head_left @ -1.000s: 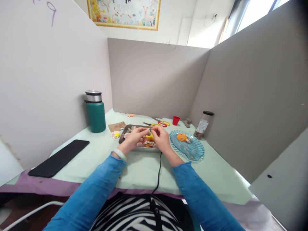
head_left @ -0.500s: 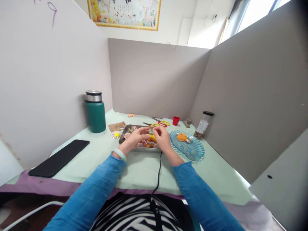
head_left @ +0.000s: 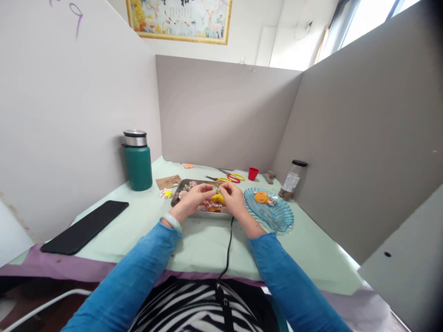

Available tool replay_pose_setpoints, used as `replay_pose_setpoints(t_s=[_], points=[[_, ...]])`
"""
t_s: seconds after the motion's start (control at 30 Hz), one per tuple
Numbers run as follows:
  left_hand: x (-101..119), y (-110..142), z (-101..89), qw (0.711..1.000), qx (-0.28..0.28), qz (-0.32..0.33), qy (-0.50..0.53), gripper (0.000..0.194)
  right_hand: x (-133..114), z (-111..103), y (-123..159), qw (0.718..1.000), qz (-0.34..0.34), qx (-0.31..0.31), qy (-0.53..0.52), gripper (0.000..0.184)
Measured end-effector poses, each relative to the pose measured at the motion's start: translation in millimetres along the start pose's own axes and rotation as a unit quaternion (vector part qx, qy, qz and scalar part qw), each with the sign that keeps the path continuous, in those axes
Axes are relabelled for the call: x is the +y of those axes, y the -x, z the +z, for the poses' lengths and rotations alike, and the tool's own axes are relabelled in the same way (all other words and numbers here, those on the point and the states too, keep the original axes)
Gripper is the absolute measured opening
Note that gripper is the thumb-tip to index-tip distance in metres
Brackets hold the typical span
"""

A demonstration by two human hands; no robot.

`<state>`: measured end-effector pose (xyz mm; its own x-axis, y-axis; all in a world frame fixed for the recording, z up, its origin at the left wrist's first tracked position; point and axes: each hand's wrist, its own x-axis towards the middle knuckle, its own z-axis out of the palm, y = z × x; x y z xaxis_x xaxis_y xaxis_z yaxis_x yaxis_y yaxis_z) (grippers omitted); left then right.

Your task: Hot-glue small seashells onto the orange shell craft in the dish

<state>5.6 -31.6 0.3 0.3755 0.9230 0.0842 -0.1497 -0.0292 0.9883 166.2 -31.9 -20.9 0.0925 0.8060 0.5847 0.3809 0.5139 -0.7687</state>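
Note:
My left hand [head_left: 194, 197] and my right hand [head_left: 234, 198] meet over a metal tray [head_left: 180, 188] of coloured shells. Between the fingertips of both hands sits a small greenish shell [head_left: 216, 189], pinched from either side. A yellow shell [head_left: 218, 198] lies in the tray just under it. To the right of my right hand stands a blue glass shell-shaped dish [head_left: 272, 213] with an orange shell [head_left: 261, 197] and a small spotted shell in it.
A green flask [head_left: 137, 161] stands at the back left, a black flat device [head_left: 86, 227] lies at the left. Scissors [head_left: 231, 177], a red cup [head_left: 253, 173] and a clear jar [head_left: 291, 179] line the back. A black cable [head_left: 228, 246] runs toward me.
Both hands stay over the tray; the fingers have shifted slightly around the small greenish shell, turning it between them.

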Motion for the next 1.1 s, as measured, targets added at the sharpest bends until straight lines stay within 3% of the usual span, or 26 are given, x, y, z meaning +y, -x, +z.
replay_pose_setpoints(t_s=[0.17,0.43,0.87,1.1], points=[[-0.9,-2.3,-2.0,0.999,-0.02,0.005,0.033,0.038,2.7,0.1,-1.7,1.0,0.012,-0.013,-0.013,0.016],[-2.7,-2.8,-2.9,1.0,-0.015,0.001,0.003,0.04,-2.6,-0.5,1.3,0.999,-0.026,-0.007,0.031,0.015],[1.6,1.3,-0.8,0.999,-0.031,-0.019,0.007,0.039,-1.0,0.0,0.0,1.0,-0.005,-0.011,0.012,0.016],[-0.8,-0.5,-2.2,0.999,-0.032,0.017,-0.024,0.046,-2.8,-1.1,0.8,1.0,0.004,0.002,-0.005,0.015]])
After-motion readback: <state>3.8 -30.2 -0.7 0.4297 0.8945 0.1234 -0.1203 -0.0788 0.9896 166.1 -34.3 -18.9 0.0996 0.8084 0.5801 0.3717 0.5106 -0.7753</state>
